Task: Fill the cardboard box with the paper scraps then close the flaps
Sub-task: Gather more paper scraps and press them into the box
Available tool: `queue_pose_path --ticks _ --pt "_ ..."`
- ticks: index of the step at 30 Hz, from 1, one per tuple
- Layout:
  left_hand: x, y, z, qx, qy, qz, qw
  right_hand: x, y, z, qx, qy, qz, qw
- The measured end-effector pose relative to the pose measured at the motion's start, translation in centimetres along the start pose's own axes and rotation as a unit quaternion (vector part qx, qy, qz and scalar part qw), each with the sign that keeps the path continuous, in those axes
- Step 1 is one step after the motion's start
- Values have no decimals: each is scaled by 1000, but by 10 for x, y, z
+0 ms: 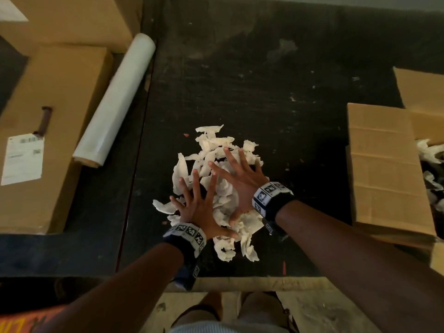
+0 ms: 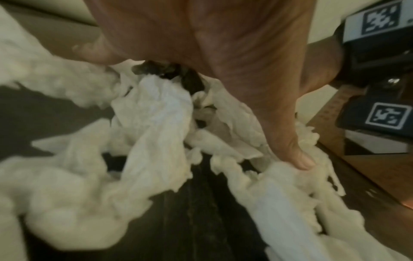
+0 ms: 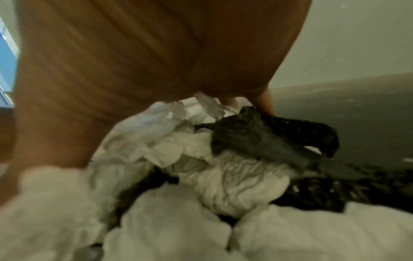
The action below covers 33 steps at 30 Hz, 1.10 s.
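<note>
Resting on scraps [image 1: 217,186], mid-table: left hand [image 1: 197,207], fingers splayed flat, gripping nothing; right hand [image 1: 236,179], likewise splayed flat, thumb on paper, gripping nothing. Box [image 1: 386,169]: far right, flaps open, some scraps inside, well apart from pile. Right hand nearer; likely carry runs rightward from the pile.

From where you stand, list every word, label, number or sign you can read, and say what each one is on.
No text can be read.
White label on the left box: barcode and printed lines, too small and blurred.
Wristbands: black-and-white square marker patterns, no words; the same in the left wrist view.
Orange marks at the bottom left corner: cut off and blurred, unreadable.
Right box: no print visible.
</note>
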<state>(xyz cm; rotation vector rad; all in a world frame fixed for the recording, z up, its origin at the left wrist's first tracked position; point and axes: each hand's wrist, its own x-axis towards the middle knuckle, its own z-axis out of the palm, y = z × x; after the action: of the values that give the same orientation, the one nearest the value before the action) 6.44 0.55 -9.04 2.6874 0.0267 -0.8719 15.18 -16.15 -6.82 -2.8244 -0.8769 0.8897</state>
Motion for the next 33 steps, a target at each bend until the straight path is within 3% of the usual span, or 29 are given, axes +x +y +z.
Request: queue_pose_path --ticks 6,11,16,21,28,33 --pt "14 -7 9 6 6 -29 1000 16 8 26 -12 -34 23 999" --pt "9 -13 19 23 53 -14 998 12 20 39 -22 -2 7 1000" --pt "12 -16 24 45 59 -32 997 11 24 50 -21 30 -2 999" --pt "12 -15 23 -18 98 -33 994 9 25 57 0 49 5 999" --pt "-7 -17 10 -115 181 2 977 1 21 42 63 38 0 997" --pt "-10 -13 0 -24 151 31 988 -26 18 17 95 72 2 993"
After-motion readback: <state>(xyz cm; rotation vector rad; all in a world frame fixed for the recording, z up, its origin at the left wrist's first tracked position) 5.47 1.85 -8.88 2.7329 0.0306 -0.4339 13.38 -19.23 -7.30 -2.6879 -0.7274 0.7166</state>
